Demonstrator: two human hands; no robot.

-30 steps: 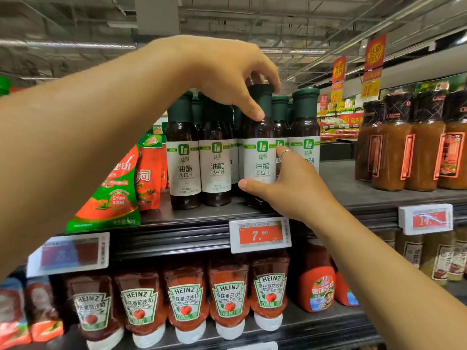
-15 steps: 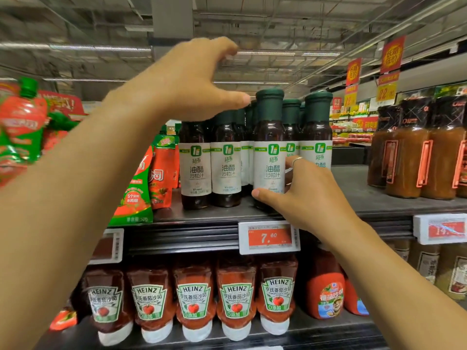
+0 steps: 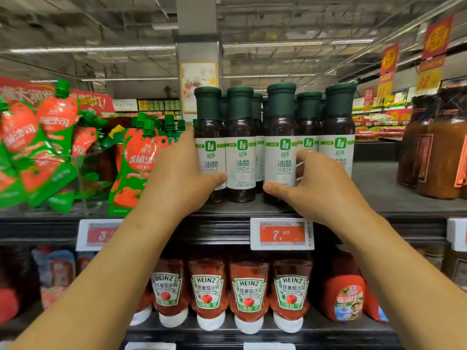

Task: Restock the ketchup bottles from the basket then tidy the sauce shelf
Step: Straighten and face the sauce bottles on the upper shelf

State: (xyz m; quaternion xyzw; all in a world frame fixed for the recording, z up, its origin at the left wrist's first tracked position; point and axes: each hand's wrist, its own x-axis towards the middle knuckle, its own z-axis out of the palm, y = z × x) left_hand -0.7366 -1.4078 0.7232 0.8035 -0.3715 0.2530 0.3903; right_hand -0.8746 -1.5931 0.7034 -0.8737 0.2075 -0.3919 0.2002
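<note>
Dark-glass dressing bottles [image 3: 241, 157] are what you are straightening, left hand [image 3: 182, 173] and right hand [image 3: 321, 183] curling around the outer front ones, Heinz ketchup bottles [image 3: 249, 291] already sitting below them; next, I judge, squeezing the row together.

The left hand [image 3: 182, 173] is dropping from the green caps at upper centre of the frame and is now gripping the leftmost dark dressing bottle [image 3: 211, 147] low on its label. The view is swinging left, bringing more green-and-red ketchup pouches [image 3: 45, 152] into the left side.
</note>
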